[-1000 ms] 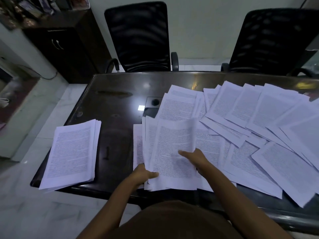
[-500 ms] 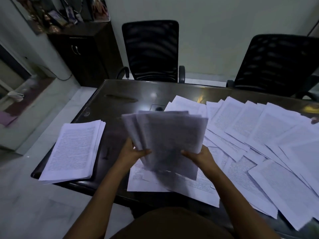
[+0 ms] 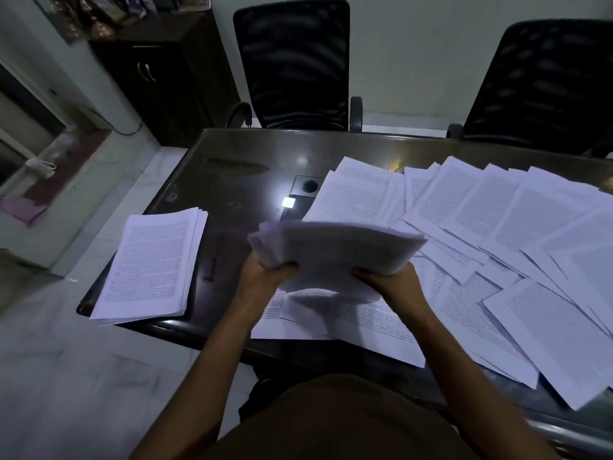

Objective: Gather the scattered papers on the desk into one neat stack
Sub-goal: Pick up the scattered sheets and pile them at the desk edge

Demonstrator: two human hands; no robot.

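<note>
A bundle of printed sheets (image 3: 335,254) is held above the dark glossy desk (image 3: 238,167), its edges fanned and uneven. My left hand (image 3: 262,277) grips the bundle's left side and my right hand (image 3: 394,283) grips its right side. Beneath the bundle a few loose sheets (image 3: 358,323) lie at the desk's near edge. Many scattered papers (image 3: 497,234) overlap across the right half of the desk. A neat stack of papers (image 3: 152,263) sits at the desk's left end, its near corner overhanging the edge.
Two black mesh office chairs (image 3: 292,61) (image 3: 544,84) stand behind the desk. A dark cabinet (image 3: 159,78) is at the back left. A cable grommet (image 3: 310,185) sits in the desk's middle. Pale floor tiles (image 3: 83,376) lie to the left.
Both hands gathered sheets off the desk and lifted them as a bundle. The bundle has since tipped from upright to flatter and slightly further from me.
</note>
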